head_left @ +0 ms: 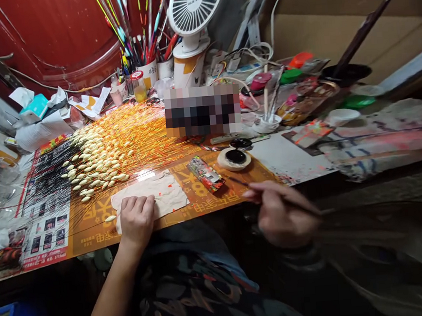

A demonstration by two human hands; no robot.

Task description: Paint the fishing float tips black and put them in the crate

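My left hand (137, 215) is closed, resting on a pale cloth (171, 190) at the table's near edge. Out of its left side sticks the cream body of a fishing float (110, 218); the part within the fingers is hidden. My right hand (284, 215), blurred by motion, grips a slim paintbrush (240, 181), its dark tip pointing left toward a paint-smeared block (205, 174). Just behind lies a round dish of black paint (235, 158). Many more floats (97, 159) with cream bodies, dark stems and orange-yellow tips spread over the table to the left.
A white fan (196, 8) stands at the back beside cups of brushes and bright float tips (147, 70). Paint pots, lids and a stained cloth (388, 134) crowd the right side. Tissues (35, 106) and papers lie back left. A blurred-out patch (202, 111) covers something mid-table.
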